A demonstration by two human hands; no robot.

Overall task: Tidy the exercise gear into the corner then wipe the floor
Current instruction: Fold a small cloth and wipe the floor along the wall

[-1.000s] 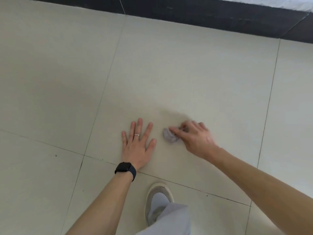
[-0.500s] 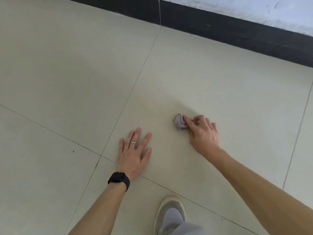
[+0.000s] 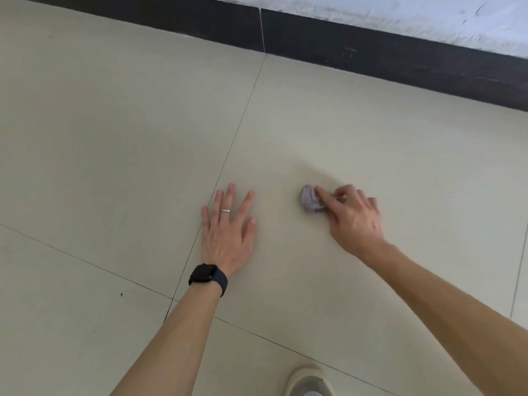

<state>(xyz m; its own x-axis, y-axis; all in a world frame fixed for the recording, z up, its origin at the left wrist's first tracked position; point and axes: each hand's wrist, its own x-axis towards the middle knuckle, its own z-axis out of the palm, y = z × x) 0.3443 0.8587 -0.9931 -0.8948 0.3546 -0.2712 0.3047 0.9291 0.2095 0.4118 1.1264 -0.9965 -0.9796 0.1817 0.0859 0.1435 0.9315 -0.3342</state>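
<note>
Down on the pale tiled floor [image 3: 371, 144], the left hand [image 3: 228, 238] lies flat with fingers spread — bracing — while the right hand [image 3: 353, 218] pinches a crumpled lilac cloth [image 3: 310, 200] against the tile, near the dark skirting [image 3: 400, 61].

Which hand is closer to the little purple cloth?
Right. The right hand grips the crumpled purple cloth, pressing it to the floor. The left hand lies flat on the floor, apart from the cloth, off to its left.
</note>
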